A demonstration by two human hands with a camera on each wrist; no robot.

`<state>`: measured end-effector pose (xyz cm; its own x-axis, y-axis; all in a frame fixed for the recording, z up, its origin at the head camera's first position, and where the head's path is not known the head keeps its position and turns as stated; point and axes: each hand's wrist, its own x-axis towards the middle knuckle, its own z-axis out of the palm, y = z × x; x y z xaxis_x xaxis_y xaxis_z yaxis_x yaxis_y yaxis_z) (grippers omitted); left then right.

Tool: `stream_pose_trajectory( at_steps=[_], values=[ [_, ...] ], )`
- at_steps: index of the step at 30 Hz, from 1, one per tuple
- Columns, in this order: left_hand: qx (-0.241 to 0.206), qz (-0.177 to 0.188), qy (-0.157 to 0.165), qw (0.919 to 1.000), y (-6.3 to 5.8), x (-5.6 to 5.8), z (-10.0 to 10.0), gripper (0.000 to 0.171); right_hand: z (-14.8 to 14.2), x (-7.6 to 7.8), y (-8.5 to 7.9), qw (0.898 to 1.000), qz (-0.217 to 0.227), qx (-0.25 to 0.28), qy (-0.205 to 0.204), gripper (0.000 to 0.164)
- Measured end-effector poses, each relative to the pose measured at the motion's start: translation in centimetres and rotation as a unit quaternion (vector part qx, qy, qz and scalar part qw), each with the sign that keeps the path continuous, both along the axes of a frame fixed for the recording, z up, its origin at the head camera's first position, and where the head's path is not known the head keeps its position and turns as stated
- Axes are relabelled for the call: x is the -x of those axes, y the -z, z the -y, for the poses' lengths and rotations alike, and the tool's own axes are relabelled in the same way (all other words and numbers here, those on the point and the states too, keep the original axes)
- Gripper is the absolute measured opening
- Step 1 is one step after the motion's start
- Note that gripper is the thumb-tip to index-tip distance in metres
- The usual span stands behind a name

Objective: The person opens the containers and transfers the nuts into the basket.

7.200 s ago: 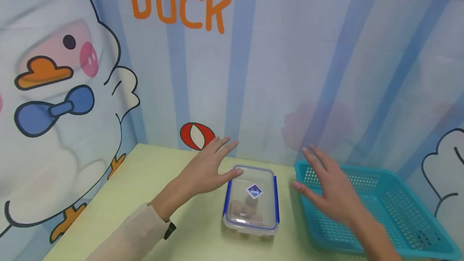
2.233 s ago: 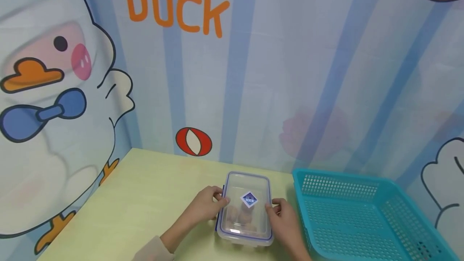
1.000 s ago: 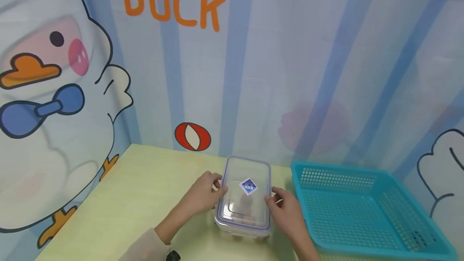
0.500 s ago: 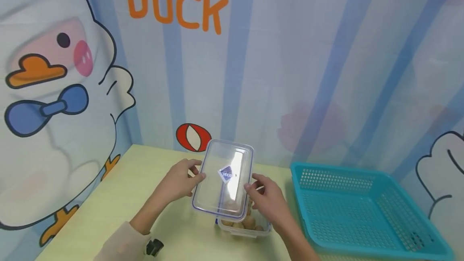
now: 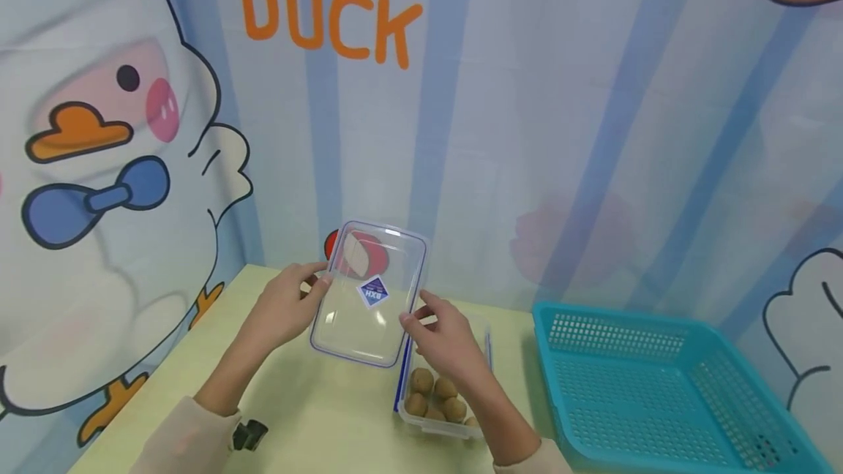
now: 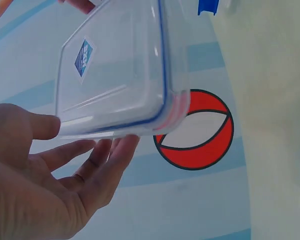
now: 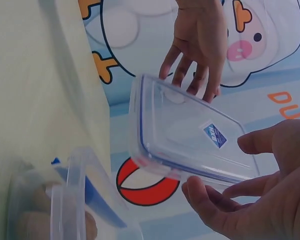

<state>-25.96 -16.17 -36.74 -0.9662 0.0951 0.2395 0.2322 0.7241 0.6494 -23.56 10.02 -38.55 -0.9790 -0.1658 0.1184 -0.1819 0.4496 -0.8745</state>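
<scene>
My left hand (image 5: 279,309) and right hand (image 5: 448,335) pinch opposite long edges of a clear plastic lid (image 5: 358,324) with a blue rim and a diamond label. The lid is tilted and raised off the table. In the left wrist view, thumb and fingers of the left hand (image 6: 55,185) are at the lid's edge (image 6: 115,65). In the right wrist view, the right hand (image 7: 275,185) holds the other side of the lid (image 7: 185,135). Below and right of the lid stands the uncovered clear food container (image 5: 435,428). It holds several round brown balls (image 5: 421,381); my right forearm hides part of it.
A turquoise plastic basket (image 5: 560,415) with perforated walls stands on the right. The pale yellow table (image 5: 309,415) reaches back to a printed duck curtain (image 5: 481,130). A blue side latch (image 5: 402,386) hangs on the container's left side.
Earlier the lid covered the container and both hands hovered apart. Both hands then took its sides, lifted it off and moved it up and left. The balls now show uncovered.
</scene>
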Motion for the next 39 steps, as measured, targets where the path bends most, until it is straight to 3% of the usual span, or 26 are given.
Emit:
stream_pose_trajectory(
  at_steps=[6,9,11,13,16,19,22,29,39],
  values=[
    [-0.024,-0.032,-0.012,0.9991,0.5,0.1,1.2,0.059,1.6,0.2,0.1,0.999,0.002,0.033,0.005,0.065],
    [-0.064,-0.023,-0.015,0.9975,0.5,0.0,1.8,0.066,2.4,0.2,0.2,0.994,0.02,0.109,0.004,0.06],
    [-0.11,-0.003,-0.009,0.9938,0.4,0.0,2.2,0.07,3.0,0.2,0.5,0.983,0.036,0.177,0.012,0.055],
    [-0.176,0.024,0.006,0.9842,0.4,0.0,2.7,0.073,3.6,0.2,0.8,0.966,0.053,0.251,0.031,0.05],
    [-0.265,0.06,0.018,0.9622,0.6,0.3,3.5,0.08,4.5,0.1,1.5,0.935,0.066,0.343,0.058,0.044],
    [-0.307,0.092,0.013,0.9473,1.3,0.5,4.5,0.085,5.2,-0.1,2.4,0.924,0.064,0.37,0.072,0.038],
    [-0.304,0.118,0.006,0.9453,2.4,0.7,5.5,0.081,5.9,-0.2,3.7,0.93,0.051,0.356,0.077,0.032],
    [-0.242,0.125,0.006,0.9622,5.0,1.2,7.4,0.059,7.3,-0.5,6.4,0.95,0.037,0.3,0.076,0.034],
    [-0.208,0.168,-0.004,0.9635,6.4,1.5,9.5,0.047,9.5,-0.7,8.6,0.95,0.017,0.3,0.082,0.037]
  ],
)
